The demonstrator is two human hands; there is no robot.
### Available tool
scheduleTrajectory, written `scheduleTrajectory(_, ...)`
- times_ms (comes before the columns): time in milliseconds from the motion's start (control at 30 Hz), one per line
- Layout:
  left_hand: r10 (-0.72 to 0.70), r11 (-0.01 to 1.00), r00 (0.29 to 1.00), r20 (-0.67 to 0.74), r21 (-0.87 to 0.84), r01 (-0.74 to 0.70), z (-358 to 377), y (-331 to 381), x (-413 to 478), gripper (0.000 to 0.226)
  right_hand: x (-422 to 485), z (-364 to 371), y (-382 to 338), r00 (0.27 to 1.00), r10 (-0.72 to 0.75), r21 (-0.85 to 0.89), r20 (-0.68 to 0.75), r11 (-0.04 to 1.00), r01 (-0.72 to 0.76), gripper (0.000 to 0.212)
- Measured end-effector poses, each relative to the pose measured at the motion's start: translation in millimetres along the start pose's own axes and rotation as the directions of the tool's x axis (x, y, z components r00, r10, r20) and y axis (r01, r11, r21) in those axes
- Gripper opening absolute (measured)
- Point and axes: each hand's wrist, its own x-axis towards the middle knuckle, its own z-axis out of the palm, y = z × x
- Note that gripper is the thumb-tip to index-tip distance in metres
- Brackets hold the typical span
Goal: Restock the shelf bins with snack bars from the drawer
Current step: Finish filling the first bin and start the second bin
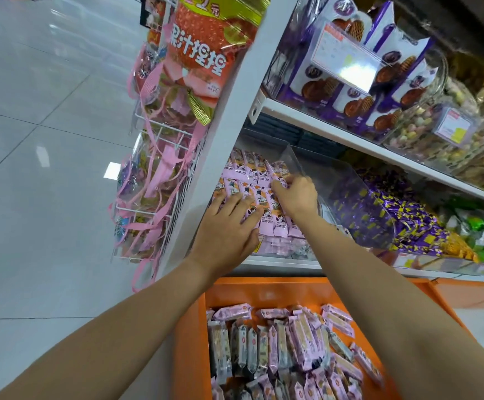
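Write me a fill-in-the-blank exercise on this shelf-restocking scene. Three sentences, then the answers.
1. The left hand and right hand touch the pink snack bars inside a clear plastic ____.
2. The open drawer below them, holding more bars, is coloured ____.
3. The ribbons hanging beside the shelf are ____.
Answers: bin; orange; pink.

Arms extended forward, left hand flat, right hand with fingers curled.
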Motion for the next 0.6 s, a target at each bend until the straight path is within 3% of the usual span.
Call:
scheduleTrajectory(133, -0.006, 1.000, 1.000, 0.001, -0.015, 0.006, -0.7, 0.4, -0.2, 0.042, -2.4, -2.2, -0.2, 0.998, -0.062, -0.072, -0.029, 0.996, 0.060, 0.032)
scheduleTrajectory(200, -0.004, 1.000, 1.000, -0.004, -0.021, 0.004, -0.7, 0.5, -0.8, 0.042, 0.5, -2.5, -0.2, 0.996, -0.075, -0.039, -0.039, 0.997, 0.074, 0.036)
scheduleTrajectory(367, 0.001, 1.000, 1.000, -0.018, -0.027, -0.002, -0.8, 1.0, -1.3, 0.041, 5.8, 1.1, -2.2, 0.997, -0.076, -0.002, -0.007, 0.997, 0.076, 0.021)
scheduleTrajectory(600, -0.011, 0.999, 1.000, 0.025, -0.044, 0.012, -2.2, 2.8, -1.7, 0.042, -3.4, -7.6, 6.0, 0.995, -0.104, 0.188, 0.003, 0.977, 0.101, 0.024)
